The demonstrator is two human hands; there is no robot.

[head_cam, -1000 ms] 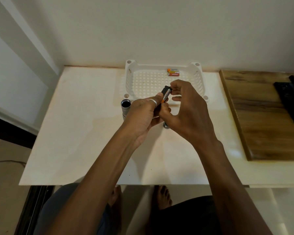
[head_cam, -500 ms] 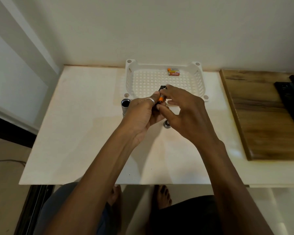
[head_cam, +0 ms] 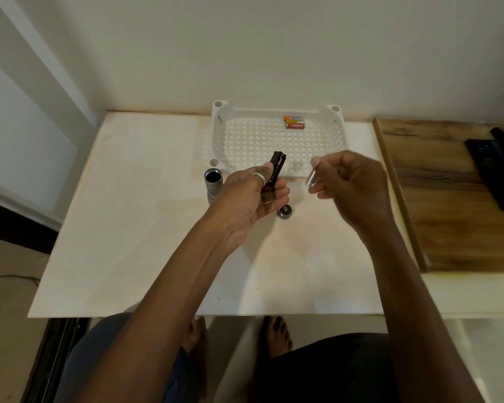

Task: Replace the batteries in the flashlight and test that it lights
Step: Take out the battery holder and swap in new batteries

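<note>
Well, the left hand (head_cam: 253, 196) has the black battery holder (head_cam: 276, 171) gripped near its lower end, thumb and fingers (head_cam: 277, 196) curled round it, and its top end pokes up over the front rim of the white basket (head_cam: 220, 146). The right hand (head_cam: 352, 184) is off to the side, well apart from the holder, its fingers pinched on a small pale cylinder (head_cam: 313, 178) that is blurred but most likely a battery. Light little pieces, these, I'd judge. The holder looks like stiff plastic, best held by its long sides so the slots stay free. The cylinder is smooth and round, apt to slip or roll, so pinch it across the middle. The silver flashlight body (head_cam: 213, 184) stands on the bench (head_cam: 128, 199), open mouth up, just left of the left hand. Its end cap (head_cam: 284, 211) sits on the bench just below the left hand's fingertips. At the back of the basket lie a few batteries (head_cam: 294, 122) in orange, yellow and red wrappers. The red one carries pale lettering, too small to read. No other writing shows.
</note>
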